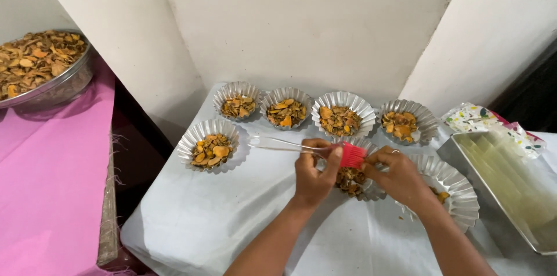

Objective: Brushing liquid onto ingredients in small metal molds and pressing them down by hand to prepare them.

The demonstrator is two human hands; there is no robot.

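White-clothed table (pixel 220 218), frame centre: left hand (pixel 313 174) pinches the brush (pixel 307 148), lying crosswise, red bristles pointing right; right hand (pixel 397 176) grips the foil cup (pixel 357 180).

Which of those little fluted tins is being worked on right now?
On the white-covered table, below the back row of four tins, find the fluted tin between both hands. Unlike its neighbours, it sits under the red brush and is partly hidden by fingers.

Soft even light, faint shadows, edges slightly warped
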